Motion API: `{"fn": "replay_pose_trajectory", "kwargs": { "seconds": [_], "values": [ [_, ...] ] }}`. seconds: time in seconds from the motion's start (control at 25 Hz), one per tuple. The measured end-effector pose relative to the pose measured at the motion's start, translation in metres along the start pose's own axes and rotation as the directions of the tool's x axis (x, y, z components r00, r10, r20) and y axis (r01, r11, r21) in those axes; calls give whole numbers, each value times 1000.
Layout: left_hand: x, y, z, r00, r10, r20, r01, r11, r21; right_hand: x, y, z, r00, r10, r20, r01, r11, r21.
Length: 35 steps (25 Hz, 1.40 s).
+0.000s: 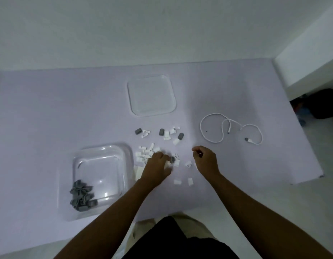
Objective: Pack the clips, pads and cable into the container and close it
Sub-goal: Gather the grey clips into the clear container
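Clip-gathering step: left hand [158,165] pinching a small grey plastic clip [172,159]; right hand [206,160] curled, contents unclear. Next: drop into clear square container [76,186] at eight o'clock.

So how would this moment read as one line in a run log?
left hand: picking a grey clip from pile | right hand: closed, contents unclear | container: open, grey clips inside | cable, lid: untouched

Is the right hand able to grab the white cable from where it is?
Probably yes. The right hand sits just in front of the white cable, which lies loose on the table beyond it. Nothing lies between them.
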<state>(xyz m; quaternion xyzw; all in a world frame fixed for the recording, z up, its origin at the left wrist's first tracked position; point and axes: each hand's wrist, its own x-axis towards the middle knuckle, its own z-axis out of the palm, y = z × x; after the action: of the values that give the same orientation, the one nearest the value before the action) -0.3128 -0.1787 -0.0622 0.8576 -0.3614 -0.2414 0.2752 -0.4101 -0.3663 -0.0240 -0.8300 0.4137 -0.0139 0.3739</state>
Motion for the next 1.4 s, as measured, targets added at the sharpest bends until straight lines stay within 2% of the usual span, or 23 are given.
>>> {"fn": "replay_pose_trajectory", "kwargs": {
  "seconds": [0.2,0.36,0.44,0.52,0.56,0.6,0.64,0.68,0.72,0.76,0.8,0.84,0.88,0.92,0.96,1.0,1.04,1.08,1.16,1.28,1.36,1.4],
  "values": [
    [18,9,19,993,-120,-2,120,988,93,34,12,7,998,-37,55,37,999,-10],
    [29,13,24,994,-82,-70,89,990,110,63,2,17,988,-76,133,75,997,18],
    [34,17,21,981,-143,-131,147,989,21,78,-2,23,972,-139,190,139,990,16],
    [38,20,12,939,-296,-174,269,949,-163,89,-2,33,950,-211,230,214,977,12],
    [42,22,5,901,-404,-159,339,882,-326,93,-1,37,942,-224,251,231,973,-2],
    [47,22,-5,845,-528,-79,398,722,-566,95,0,41,936,-230,265,242,970,-11],
    [53,23,-15,792,-606,70,410,444,-797,97,1,45,935,-235,267,247,969,-11],
    [58,24,-25,756,-615,226,385,138,-912,100,4,49,934,-244,259,253,967,0],
    [62,21,-35,728,-593,343,353,-105,-930,101,4,50,932,-257,255,264,965,9],
    [66,17,-43,702,-581,412,345,-229,-910,103,5,52,930,-266,252,272,962,15],
    [72,13,-50,676,-593,438,359,-253,-898,104,3,51,931,-270,246,271,962,30],
    [77,8,-55,654,-639,405,387,-178,-905,105,3,50,941,-247,232,237,969,69],
    [83,2,-59,636,-705,313,431,-11,-902,106,1,47,961,-188,203,164,978,129],
    [89,-5,-62,645,-745,170,495,237,-836,107,1,44,981,-100,169,62,975,213],
    [93,-12,-64,661,-750,9,550,478,-685,107,-1,40,987,5,162,-56,948,314],
    [97,-17,-65,678,-723,-135,581,638,-505,108,-5,37,977,95,189,-167,895,413],
    [100,-21,-66,682,-695,-227,581,704,-408,109,-10,34,959,149,241,-254,828,499],
    [100,-23,-66,677,-685,-269,575,720,-388,109,-15,32,941,163,296,-311,760,570],
    [101,-27,-60,672,-692,-265,588,715,-378,109,-28,27,906,145,397,-393,637,663],
    [100,-35,-50,696,-667,-268,583,742,-332,109,-45,21,832,70,551,-516,465,720],
    [99,-38,-51,695,-668,-268,576,739,-350,110,-53,19,797,22,603,-559,405,723],
    [99,-38,-52,688,-676,-264,574,729,-372,111,-56,20,794,25,608,-561,416,716]
  ]
}}
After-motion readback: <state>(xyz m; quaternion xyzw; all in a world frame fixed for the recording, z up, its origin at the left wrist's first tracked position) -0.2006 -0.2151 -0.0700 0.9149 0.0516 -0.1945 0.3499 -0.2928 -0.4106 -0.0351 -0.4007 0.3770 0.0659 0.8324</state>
